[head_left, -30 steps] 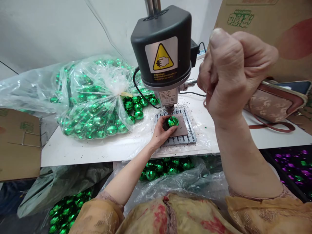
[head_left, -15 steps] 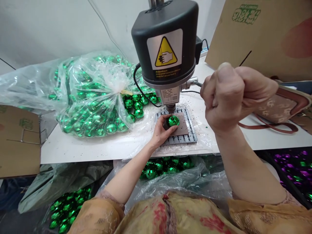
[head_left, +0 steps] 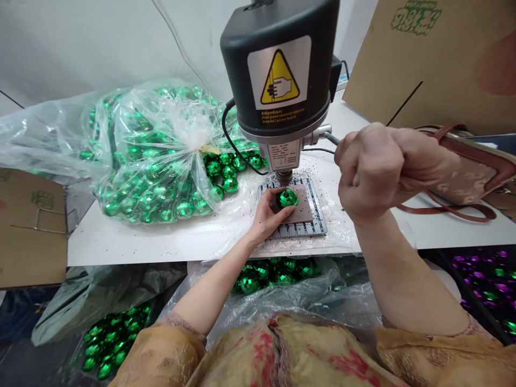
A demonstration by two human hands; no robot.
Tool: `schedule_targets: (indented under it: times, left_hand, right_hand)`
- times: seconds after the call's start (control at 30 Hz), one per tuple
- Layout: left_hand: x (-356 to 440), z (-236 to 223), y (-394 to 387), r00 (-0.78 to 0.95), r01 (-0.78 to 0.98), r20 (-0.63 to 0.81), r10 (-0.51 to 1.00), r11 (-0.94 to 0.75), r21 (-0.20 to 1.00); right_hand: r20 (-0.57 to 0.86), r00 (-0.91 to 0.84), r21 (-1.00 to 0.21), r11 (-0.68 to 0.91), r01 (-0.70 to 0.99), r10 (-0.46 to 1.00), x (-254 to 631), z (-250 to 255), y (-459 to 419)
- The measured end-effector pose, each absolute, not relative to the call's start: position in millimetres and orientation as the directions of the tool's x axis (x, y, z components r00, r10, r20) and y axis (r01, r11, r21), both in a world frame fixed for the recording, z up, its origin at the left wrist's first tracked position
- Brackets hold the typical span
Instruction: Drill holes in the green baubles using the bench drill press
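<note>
Under drill, L hand (head_left: 271,214) curled round green ball (head_left: 289,198), R fist (head_left: 373,166) raised, gripping lever (head_left: 331,138).

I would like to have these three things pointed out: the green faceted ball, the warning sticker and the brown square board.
Green faceted ball (head_left: 289,199): head view, its shiny upper side.
Warning sticker (head_left: 279,81): head view, its yellow triangle.
Brown square board (head_left: 305,208): head view, its bare right part.
</note>
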State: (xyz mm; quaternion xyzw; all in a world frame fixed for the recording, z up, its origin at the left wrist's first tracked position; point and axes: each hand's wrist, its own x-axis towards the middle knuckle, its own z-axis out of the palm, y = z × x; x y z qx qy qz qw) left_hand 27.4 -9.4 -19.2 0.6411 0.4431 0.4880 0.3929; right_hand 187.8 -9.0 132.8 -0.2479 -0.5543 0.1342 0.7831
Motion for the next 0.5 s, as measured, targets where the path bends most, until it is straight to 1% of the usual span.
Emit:
schedule_targets:
  times: [0.07,0.2,0.27,0.47,0.5]
  left_hand:
    - [27,-18,-10,0.137,0.171,0.274,0.952,-0.295,0.940]
    - [27,-17,-10,0.141,0.167,0.262,0.955,-0.284,0.944]
    - [28,-17,-10,0.137,0.170,0.265,0.955,-0.286,0.943]
    - [28,-17,-10,0.135,0.163,0.261,0.956,-0.282,0.945]
    - [28,-17,-10,0.134,0.163,0.261,0.956,-0.281,0.946]
  right_hand:
    - [0.824,0.414,-0.454,0.888,0.073,0.387,188,129,-8]
    - [0.821,0.432,-0.457,0.883,0.109,0.372,187,120,-4]
    - [0.828,0.442,-0.438,0.891,0.123,0.346,187,116,0]
    - [0.904,0.399,-0.205,0.975,0.089,0.154,188,102,9]
    - [0.914,0.376,-0.202,0.974,0.098,0.152,189,100,8]
